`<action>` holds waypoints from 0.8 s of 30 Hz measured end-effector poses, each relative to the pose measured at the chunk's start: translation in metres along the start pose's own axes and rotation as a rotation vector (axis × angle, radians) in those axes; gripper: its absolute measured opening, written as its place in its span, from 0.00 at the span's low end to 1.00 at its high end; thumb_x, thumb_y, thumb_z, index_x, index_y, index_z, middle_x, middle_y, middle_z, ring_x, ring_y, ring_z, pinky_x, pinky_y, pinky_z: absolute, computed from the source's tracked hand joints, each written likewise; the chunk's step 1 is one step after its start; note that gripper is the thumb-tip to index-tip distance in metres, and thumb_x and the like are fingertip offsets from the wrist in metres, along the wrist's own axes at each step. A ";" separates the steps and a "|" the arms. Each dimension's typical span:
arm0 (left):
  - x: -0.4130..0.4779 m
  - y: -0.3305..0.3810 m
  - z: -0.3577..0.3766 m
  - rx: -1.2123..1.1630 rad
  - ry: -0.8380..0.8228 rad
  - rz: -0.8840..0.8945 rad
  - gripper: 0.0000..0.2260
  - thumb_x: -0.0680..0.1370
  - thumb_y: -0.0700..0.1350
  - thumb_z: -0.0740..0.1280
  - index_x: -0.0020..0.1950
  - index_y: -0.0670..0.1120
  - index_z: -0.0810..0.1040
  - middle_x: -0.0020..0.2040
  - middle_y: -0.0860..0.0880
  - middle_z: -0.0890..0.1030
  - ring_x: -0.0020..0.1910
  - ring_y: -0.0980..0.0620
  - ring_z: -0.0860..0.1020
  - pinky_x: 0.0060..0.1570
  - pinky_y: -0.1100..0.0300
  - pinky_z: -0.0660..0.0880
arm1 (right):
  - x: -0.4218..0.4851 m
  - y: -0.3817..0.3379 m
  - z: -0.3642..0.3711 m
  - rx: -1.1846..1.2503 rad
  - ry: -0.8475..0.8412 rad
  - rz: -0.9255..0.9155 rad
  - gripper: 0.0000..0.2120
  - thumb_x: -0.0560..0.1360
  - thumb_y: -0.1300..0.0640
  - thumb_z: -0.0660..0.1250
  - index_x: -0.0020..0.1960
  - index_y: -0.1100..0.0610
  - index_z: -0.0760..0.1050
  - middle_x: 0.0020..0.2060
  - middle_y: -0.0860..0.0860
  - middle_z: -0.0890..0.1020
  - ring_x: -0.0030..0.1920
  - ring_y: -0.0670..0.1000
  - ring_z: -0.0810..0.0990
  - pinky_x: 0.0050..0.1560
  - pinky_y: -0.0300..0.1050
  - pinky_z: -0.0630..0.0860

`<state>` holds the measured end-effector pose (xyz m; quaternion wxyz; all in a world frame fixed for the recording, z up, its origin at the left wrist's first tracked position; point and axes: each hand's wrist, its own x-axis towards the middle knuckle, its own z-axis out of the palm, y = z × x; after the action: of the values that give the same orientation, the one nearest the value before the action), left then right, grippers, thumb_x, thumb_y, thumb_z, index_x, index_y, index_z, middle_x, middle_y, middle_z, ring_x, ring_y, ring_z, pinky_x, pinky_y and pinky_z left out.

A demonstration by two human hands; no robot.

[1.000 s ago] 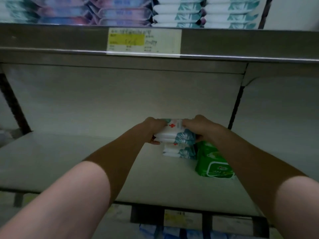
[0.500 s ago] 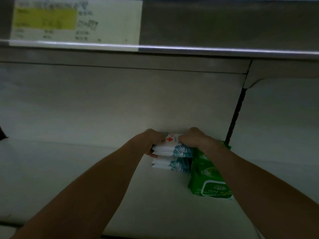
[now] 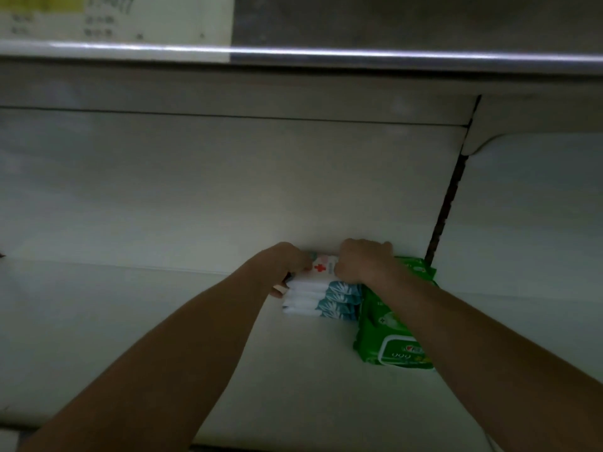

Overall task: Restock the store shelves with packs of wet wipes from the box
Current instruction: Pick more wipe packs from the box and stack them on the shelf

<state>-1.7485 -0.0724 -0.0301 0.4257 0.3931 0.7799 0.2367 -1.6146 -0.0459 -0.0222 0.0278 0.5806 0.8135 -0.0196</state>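
In the head view, the only one there is, the white wipes stack (image 3: 321, 295) sits deep on the shelf (image 3: 163, 321), at about 6 o'clock from the frame's centre and close against the back panel (image 3: 228, 190). The left hand (image 3: 284, 265) is curled on the 9 o'clock end of the top pack (image 3: 321, 267), with its thumb showing lower on the stack's end, and the right hand (image 3: 363, 261) is curled over the 3 o'clock end, so both hands grip that one pack and neither is free. The green pack (image 3: 391, 331) lies at 4 o'clock of the stack, touching it, and the right forearm crosses above it. The main risk, as I judge it, is the stack skewing. The packs are soft and slick, so uneven pressure from the two hands could slide the top one off toward 6 o'clock or fan out the packs beneath. Drawing the right arm back low could drag the green pack toward the shelf's front edge. The slotted upright (image 3: 445, 207) at 2 o'clock of the right hand could snag a knuckle or a wrapper. The light is dim, so it is hard to tell whether the edges line up. The box is not in view.
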 end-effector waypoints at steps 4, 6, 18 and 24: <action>-0.003 0.000 -0.001 0.032 -0.015 -0.001 0.09 0.79 0.47 0.65 0.49 0.40 0.75 0.45 0.42 0.78 0.43 0.46 0.77 0.46 0.52 0.76 | -0.003 -0.003 0.003 -0.103 0.105 -0.104 0.13 0.79 0.50 0.60 0.58 0.56 0.74 0.58 0.55 0.75 0.62 0.57 0.70 0.63 0.51 0.63; -0.005 0.000 -0.001 0.031 -0.019 0.013 0.10 0.80 0.45 0.65 0.43 0.39 0.74 0.41 0.42 0.77 0.37 0.47 0.77 0.45 0.52 0.76 | -0.002 -0.005 0.003 -0.036 0.087 -0.166 0.17 0.78 0.45 0.61 0.58 0.57 0.76 0.58 0.55 0.77 0.58 0.56 0.74 0.55 0.47 0.68; -0.005 -0.005 -0.004 0.050 -0.033 0.029 0.10 0.79 0.46 0.66 0.52 0.39 0.76 0.46 0.42 0.80 0.41 0.46 0.78 0.44 0.52 0.76 | -0.006 -0.007 0.001 -0.011 -0.158 -0.276 0.27 0.74 0.54 0.70 0.70 0.58 0.66 0.63 0.58 0.68 0.60 0.56 0.73 0.52 0.43 0.72; -0.004 -0.005 -0.006 0.061 -0.053 -0.002 0.10 0.79 0.47 0.67 0.49 0.40 0.76 0.41 0.44 0.78 0.37 0.48 0.76 0.34 0.55 0.75 | -0.007 -0.007 0.014 -0.019 -0.056 -0.286 0.26 0.75 0.55 0.68 0.70 0.57 0.65 0.62 0.59 0.68 0.60 0.57 0.73 0.52 0.45 0.71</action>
<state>-1.7546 -0.0786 -0.0290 0.4343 0.4113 0.7755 0.2020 -1.6184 -0.0555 -0.0360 0.0531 0.4579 0.8869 -0.0318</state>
